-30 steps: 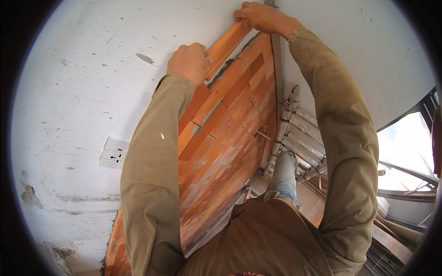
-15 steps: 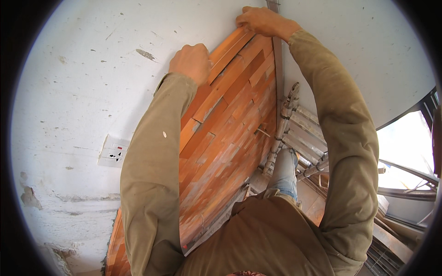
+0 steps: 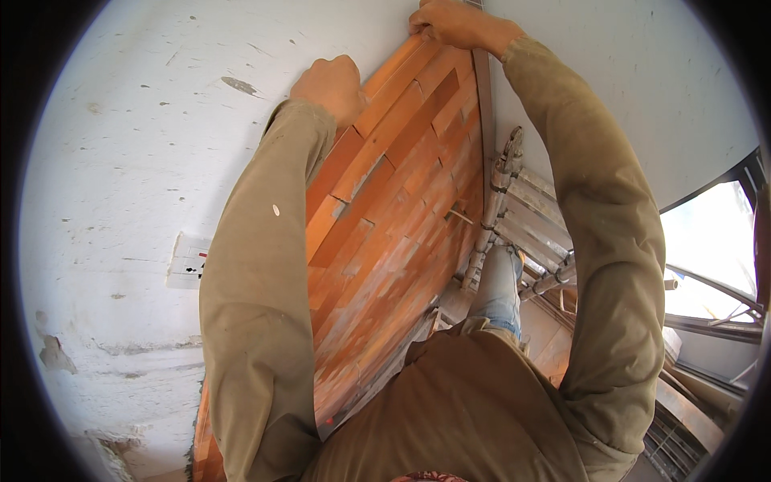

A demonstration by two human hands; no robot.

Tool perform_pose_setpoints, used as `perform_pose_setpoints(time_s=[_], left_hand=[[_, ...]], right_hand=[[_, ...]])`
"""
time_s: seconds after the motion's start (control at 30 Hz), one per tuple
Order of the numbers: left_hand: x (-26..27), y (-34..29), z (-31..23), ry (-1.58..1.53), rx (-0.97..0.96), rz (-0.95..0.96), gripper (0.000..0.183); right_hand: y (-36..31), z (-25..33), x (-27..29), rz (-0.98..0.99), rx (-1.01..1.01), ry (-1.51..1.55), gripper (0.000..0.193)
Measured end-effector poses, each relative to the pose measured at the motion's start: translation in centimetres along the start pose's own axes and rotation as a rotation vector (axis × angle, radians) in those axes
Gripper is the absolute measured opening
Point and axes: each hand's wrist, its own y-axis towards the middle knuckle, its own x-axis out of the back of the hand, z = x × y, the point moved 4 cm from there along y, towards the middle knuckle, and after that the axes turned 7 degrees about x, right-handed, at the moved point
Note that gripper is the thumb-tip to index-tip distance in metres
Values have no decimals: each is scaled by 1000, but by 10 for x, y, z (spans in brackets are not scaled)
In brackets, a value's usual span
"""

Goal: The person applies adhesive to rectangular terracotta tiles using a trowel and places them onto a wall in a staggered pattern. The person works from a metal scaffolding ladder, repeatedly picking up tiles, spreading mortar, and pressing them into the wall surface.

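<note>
Thin orange-brown brick tiles (image 3: pixel 401 173) cover the lower wall in staggered rows. Along their upper edge runs a long top tile (image 3: pixel 395 66). My right hand (image 3: pixel 459 22) is closed over this tile's far end, close to the corner, with the fingers curled over the upper edge. Farther left, my left hand (image 3: pixel 331 87) is closed like a fist against the upper edge of the tiling. Its fingertips are turned away, so what they hold, if anything, is hidden.
A white socket plate (image 3: pixel 188 261) sits on the scuffed white wall (image 3: pixel 144 185) at left. A metal corner strip (image 3: pixel 483 120) borders the tiles. Beyond it stands a worn ladder-like frame (image 3: pixel 530 213), near my jeans-clad leg (image 3: pixel 496 289). A bright window (image 3: pixel 711 253) is at right.
Both hands sit slightly higher in the picture, and the wall and socket plate have shifted a little too. Each hand keeps its place along the top tile edge.
</note>
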Motion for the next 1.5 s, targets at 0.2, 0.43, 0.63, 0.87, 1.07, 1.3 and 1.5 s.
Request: perform_pose_setpoints(time_s=[0.2, 0.43, 0.63, 0.87, 1.07, 1.3, 1.5], left_hand=[[-4, 11, 5, 3, -27, -23, 20], [-3, 13, 2, 3, -61, -8, 17], [-7, 15, 7, -48, -62, -43, 17], [-6, 11, 4, -47, -47, -20, 16], [-11, 15, 7, -61, -28, -73, 16], [-11, 13, 3, -21, -15, -54, 20], [-9, 18, -1, 22, -17, -49, 21]], right_hand=[[10, -8, -4, 42, -69, -54, 26], [2, -5, -4, 10, 58, -95, 25], [7, 0, -3, 54, -87, -74, 25], [-1, -54, -18, -92, -286, -123, 29], [-1, -61, -23, -161, -213, -119, 31], [2, -44, -14, -101, -333, -60, 34], [0, -32, -7, -116, -350, -74, 36]])
